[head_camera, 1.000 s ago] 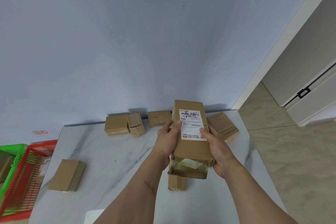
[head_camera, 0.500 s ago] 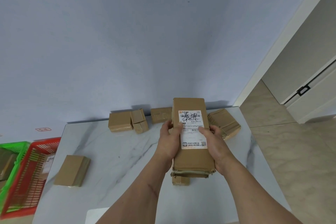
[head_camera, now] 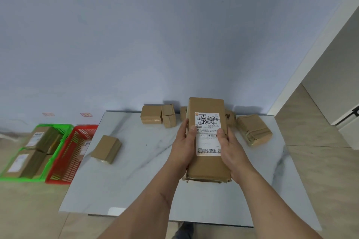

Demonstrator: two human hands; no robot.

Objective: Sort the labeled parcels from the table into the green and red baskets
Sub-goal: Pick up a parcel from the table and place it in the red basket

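Note:
A long brown parcel [head_camera: 207, 165] with a white shipping label facing me is held above the marble table [head_camera: 136, 180]. My left hand [head_camera: 184, 147] grips its left side, thumb on the label's edge. My right hand [head_camera: 229, 149] grips its right side, thumb on the label. Left of the table on the floor stand the green basket [head_camera: 64, 129], holding labeled parcels, and the red basket [head_camera: 66, 163], with at least one parcel inside.
More brown parcels lie on the table: one at the left [head_camera: 106, 149], two at the back [head_camera: 151, 117] [head_camera: 169, 118], one at the right [head_camera: 253, 132], others half hidden behind the held parcel. A doorway opens at the right.
The view swung left, bringing both baskets fully into sight. The held parcel tipped flatter toward me, so its torn lower end no longer shows. The small parcel below it is now hidden.

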